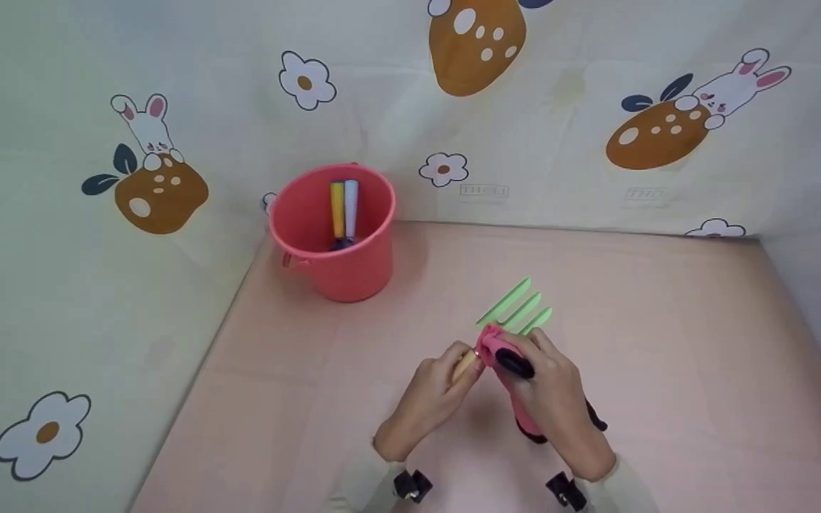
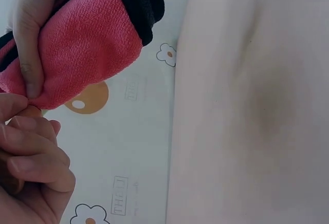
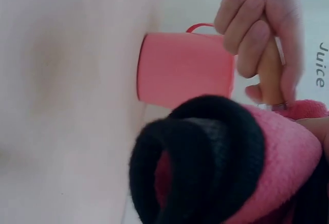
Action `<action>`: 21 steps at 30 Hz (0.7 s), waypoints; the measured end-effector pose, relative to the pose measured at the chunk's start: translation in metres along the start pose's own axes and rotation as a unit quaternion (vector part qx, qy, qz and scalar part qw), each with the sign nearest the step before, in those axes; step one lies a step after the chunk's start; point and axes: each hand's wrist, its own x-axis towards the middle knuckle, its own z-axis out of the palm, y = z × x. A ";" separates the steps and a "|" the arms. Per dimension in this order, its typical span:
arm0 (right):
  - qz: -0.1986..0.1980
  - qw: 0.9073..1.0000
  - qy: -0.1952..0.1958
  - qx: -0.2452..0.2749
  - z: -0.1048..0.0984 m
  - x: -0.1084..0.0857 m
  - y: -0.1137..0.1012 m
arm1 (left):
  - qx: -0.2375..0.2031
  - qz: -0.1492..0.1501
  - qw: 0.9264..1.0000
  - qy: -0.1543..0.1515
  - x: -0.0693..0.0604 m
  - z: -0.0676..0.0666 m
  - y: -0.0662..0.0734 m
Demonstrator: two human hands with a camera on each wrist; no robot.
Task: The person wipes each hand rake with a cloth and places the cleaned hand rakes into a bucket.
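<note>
A small garden hand fork with light green tines (image 1: 522, 309) points away from me, above the pink surface. My left hand (image 1: 430, 393) grips its wooden handle (image 3: 271, 75), fingers curled round it. A pink fleecy cloth (image 2: 92, 44) with black edging is bunched in my right hand (image 1: 556, 388). Right fingers pinch the cloth against the fork's neck, where the handle meets the tines; the cloth hides that part. Below the right hand hangs the loose end of the cloth, its black-edged folds (image 3: 205, 157) showing large in the right wrist view.
At the back left stands a red bucket (image 1: 353, 274). Inside it lean a yellow handle (image 1: 338, 206) and a white handle (image 1: 350, 206); their dark lower ends are partly hidden. Printed sheeting (image 1: 382, 128) with rabbits and flowers walls the pink surface (image 1: 667, 356) behind and at the sides.
</note>
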 end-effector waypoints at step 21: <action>0.030 0.998 0.049 -0.006 0.004 0.005 0.007 | 0.029 -0.004 0.999 -0.028 0.000 -0.001 0.000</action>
